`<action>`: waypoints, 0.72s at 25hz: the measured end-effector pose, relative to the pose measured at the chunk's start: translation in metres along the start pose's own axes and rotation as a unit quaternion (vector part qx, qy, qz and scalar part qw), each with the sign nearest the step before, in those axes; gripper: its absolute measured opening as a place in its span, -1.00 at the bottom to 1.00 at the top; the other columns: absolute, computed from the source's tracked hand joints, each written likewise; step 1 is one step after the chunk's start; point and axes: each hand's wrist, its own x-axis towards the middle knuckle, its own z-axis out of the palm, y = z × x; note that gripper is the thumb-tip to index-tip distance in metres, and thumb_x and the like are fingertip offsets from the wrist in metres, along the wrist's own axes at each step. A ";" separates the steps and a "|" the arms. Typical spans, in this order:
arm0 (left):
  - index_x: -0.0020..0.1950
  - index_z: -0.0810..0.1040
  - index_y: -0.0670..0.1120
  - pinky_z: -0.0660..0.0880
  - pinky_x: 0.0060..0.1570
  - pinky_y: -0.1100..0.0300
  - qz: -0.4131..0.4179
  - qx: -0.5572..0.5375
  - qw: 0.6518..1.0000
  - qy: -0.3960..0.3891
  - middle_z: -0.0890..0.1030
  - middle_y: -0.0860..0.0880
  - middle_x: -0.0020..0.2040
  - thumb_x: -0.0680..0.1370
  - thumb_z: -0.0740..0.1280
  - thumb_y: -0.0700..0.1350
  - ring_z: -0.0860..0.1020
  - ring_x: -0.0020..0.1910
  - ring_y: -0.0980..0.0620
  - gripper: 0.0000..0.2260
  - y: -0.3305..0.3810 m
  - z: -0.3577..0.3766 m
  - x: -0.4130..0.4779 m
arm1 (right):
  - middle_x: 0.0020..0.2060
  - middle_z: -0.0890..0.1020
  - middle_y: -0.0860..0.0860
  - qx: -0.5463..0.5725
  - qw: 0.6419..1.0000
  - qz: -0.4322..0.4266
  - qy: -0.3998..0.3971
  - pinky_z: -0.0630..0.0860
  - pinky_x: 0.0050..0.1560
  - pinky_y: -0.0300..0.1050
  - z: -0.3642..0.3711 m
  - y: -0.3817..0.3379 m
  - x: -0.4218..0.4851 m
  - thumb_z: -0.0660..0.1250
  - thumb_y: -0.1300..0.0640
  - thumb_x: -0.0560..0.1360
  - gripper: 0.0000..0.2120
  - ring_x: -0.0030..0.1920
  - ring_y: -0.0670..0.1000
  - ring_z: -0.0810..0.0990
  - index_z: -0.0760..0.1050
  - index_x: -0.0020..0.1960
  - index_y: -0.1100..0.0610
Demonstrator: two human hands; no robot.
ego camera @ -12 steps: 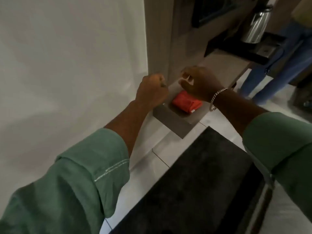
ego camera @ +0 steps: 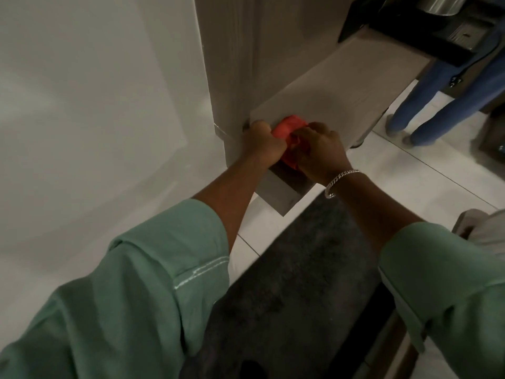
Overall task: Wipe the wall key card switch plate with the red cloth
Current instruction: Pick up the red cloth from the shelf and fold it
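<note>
The red cloth (ego camera: 289,127) lies bunched on the near end of a low wooden shelf (ego camera: 341,86). My left hand (ego camera: 263,142) grips its left side with the fingers curled into the fabric. My right hand (ego camera: 318,147), with a silver bracelet at the wrist, clutches the cloth's right side. Both hands meet over the cloth and hide much of it. The wall key card switch plate is not in view.
A white wall (ego camera: 95,105) fills the left. A wooden panel (ego camera: 229,64) rises beside the shelf. A dark mat (ego camera: 287,296) lies on the tiled floor below. A black tray with a metal kettle (ego camera: 442,4) sits at the shelf's far end. A person's legs in blue trousers (ego camera: 437,105) stand at right.
Both hands have dropped from above the shelf onto the red cloth and closed on it, bunching it. The camera view has tilted lower.
</note>
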 end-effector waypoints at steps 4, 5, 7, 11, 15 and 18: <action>0.38 0.41 -0.22 0.60 0.01 0.10 -0.104 -0.142 0.984 -0.013 0.59 -0.12 0.13 0.39 0.52 -0.14 0.58 0.03 -0.08 -0.40 0.006 -0.003 -0.007 | 0.33 0.50 0.26 0.040 0.999 -0.013 0.012 0.43 0.36 0.13 0.001 0.001 -0.010 0.35 0.19 0.52 -0.69 0.31 0.34 0.45 0.58 0.25 0.17; 0.34 0.45 -0.22 0.63 -0.03 0.09 -0.113 -0.147 0.982 -0.023 0.61 -0.11 0.10 0.37 0.51 -0.18 0.58 -0.03 -0.06 -0.44 0.004 -0.007 -0.011 | 0.30 0.52 0.27 0.048 0.998 -0.026 0.013 0.46 0.34 0.14 0.001 -0.002 -0.014 0.36 0.22 0.51 -0.69 0.27 0.34 0.48 0.58 0.24 0.19; 0.07 0.60 -0.20 0.64 -0.19 0.12 -0.111 -0.154 0.982 -0.019 0.67 -0.12 -0.07 0.33 0.48 -0.22 0.60 -0.16 -0.06 -0.67 0.001 -0.023 -0.021 | 0.25 0.55 0.29 0.071 0.996 -0.045 0.021 0.51 0.25 0.13 -0.002 -0.016 -0.021 0.37 0.25 0.48 -0.66 0.20 0.33 0.54 0.56 0.25 0.22; -0.30 0.55 -0.07 0.68 -0.05 -0.07 -0.096 -0.203 0.974 0.023 0.67 -0.16 -0.21 0.19 0.40 -0.16 0.66 -0.12 -0.18 -0.87 -0.006 -0.086 -0.057 | 0.39 0.44 0.25 0.082 0.989 -0.113 0.055 0.46 0.32 0.19 -0.008 -0.069 -0.044 0.38 0.11 0.52 -0.52 0.31 0.30 0.45 0.40 0.41 0.18; -0.24 0.57 -0.08 0.57 -0.15 0.04 -0.040 -0.271 0.957 0.091 0.61 -0.12 -0.24 0.18 0.33 -0.17 0.57 -0.23 -0.10 -0.83 -0.018 -0.180 -0.122 | 0.49 0.32 0.29 0.131 0.961 -0.221 0.101 0.34 0.45 0.16 -0.020 -0.169 -0.076 0.21 -0.04 0.62 -0.49 0.44 0.27 0.37 0.30 0.49 0.18; -0.17 0.58 -0.07 0.56 -0.21 0.11 0.002 -0.308 0.937 0.165 0.62 -0.09 -0.16 0.25 0.34 -0.21 0.58 -0.20 -0.04 -0.82 -0.028 -0.255 -0.186 | 0.53 0.25 0.27 0.194 0.933 -0.280 0.115 0.33 0.49 0.14 -0.032 -0.257 -0.105 0.15 -0.06 0.61 -0.49 0.50 0.24 0.32 0.29 0.51 0.11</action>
